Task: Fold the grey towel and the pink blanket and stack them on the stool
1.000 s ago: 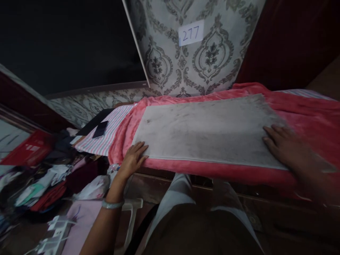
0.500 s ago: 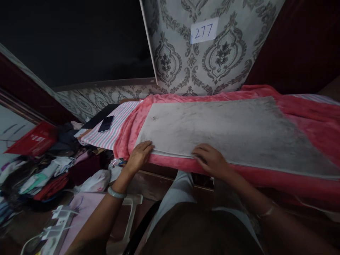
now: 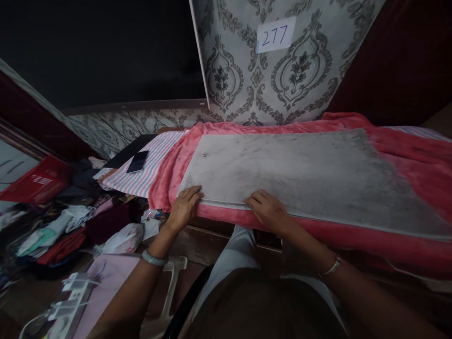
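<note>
A large piece of grey velvety cloth with darker smudges lies flat over a pink plush blanket. My left hand rests on the near left corner of the grey cloth, its fingers laid out flat and slightly bent. To the right of it, my right hand lies across the near edge, fingertips down on the grey cloth. Its thumb is hidden. Between the two hands the edge shows as two thin layers.
A dark phone lies on striped cloth at the left. Behind stand a large black screen and a patterned wall with a paper sign. Heaped clothes, a red basket and a white power strip are at lower left.
My right hand has slid left along the near edge and now lies flatter on the grey cloth. My left hand stays at the corner. The view has shifted slightly.
</note>
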Motion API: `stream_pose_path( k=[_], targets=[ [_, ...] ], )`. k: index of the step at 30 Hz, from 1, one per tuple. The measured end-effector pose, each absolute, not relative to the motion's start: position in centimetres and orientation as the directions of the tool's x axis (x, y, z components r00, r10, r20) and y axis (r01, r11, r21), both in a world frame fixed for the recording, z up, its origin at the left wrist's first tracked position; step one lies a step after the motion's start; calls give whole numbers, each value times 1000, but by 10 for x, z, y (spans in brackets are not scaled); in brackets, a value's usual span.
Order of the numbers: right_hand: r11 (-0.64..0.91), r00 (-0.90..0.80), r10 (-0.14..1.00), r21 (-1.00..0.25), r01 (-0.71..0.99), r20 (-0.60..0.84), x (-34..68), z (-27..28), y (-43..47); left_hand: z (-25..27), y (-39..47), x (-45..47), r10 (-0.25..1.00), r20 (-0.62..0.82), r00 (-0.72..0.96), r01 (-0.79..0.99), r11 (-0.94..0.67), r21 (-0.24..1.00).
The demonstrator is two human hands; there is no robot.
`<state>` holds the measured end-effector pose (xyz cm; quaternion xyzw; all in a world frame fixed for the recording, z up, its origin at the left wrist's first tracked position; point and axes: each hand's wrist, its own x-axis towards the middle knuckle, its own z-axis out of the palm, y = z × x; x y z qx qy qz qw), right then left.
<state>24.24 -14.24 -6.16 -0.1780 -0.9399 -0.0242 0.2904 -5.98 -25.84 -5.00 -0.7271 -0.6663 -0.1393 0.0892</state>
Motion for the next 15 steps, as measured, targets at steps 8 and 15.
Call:
stream_pose_path(
  k=[8,15],
  targets=[
    [958,-747,227,-5,287,625,244,-66,-142,-61,-266,-73,872,449,194,977,-213,-10],
    [960,-733,216,-2,281,645,244,-64,-145,-69,-270,-77,850,483,210,977,-205,-64]
  ],
)
